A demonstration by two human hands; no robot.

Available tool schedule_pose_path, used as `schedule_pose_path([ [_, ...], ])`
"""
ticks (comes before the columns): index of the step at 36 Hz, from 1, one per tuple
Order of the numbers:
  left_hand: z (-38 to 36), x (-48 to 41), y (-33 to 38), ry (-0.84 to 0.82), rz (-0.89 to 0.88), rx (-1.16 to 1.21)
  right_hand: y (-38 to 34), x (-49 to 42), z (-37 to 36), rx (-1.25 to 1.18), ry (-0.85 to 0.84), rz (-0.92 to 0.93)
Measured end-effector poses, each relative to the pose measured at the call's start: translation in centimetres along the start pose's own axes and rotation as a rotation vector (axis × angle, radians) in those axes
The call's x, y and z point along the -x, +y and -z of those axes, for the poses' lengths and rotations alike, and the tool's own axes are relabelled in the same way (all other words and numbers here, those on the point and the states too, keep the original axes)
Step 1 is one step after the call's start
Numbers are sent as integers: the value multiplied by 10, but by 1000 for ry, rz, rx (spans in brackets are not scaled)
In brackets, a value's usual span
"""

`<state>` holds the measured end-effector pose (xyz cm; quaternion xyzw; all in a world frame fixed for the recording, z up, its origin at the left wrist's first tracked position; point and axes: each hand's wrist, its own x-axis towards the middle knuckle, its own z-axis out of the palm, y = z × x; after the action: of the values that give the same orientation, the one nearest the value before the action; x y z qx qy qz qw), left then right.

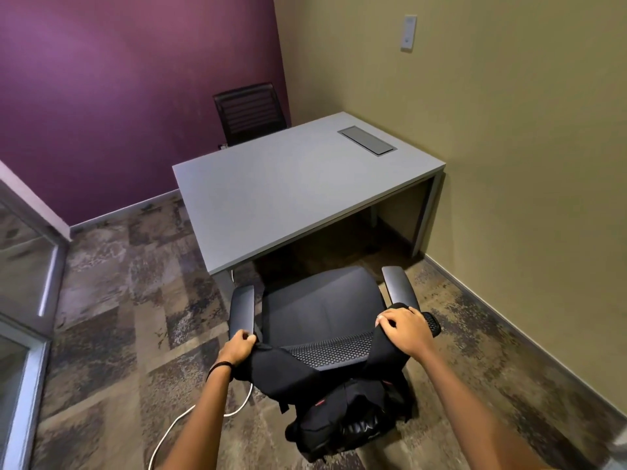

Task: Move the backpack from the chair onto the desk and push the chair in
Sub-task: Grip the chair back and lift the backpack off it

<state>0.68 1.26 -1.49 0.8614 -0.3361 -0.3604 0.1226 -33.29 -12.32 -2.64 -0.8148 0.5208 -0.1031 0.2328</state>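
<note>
A black office chair (319, 303) stands in front of the grey desk (288, 188), its seat bare and pulled out from the desk edge. A black backpack (346, 418) hangs behind the chair's mesh backrest, close to me, with its two shoulder straps looped over the backrest's top corners. My left hand (239, 349) is closed on the left strap beside the left armrest. At the right corner, my right hand (405, 330) grips the right strap from above. The backpack's lower part is partly hidden by the backrest.
A grey cable hatch (366, 140) is set into the desk's far right. A second dark chair (251, 111) stands behind the desk at the purple wall. A white cable (183, 422) lies on the carpet at my left. Glass partition (20, 266) left, olive wall (526, 164) right.
</note>
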Motion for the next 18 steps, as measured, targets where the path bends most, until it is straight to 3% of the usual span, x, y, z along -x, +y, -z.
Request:
schedule_pose_path([
  [18,-8,20,-13,119,12,251,-4,1,4,7,0,11],
])
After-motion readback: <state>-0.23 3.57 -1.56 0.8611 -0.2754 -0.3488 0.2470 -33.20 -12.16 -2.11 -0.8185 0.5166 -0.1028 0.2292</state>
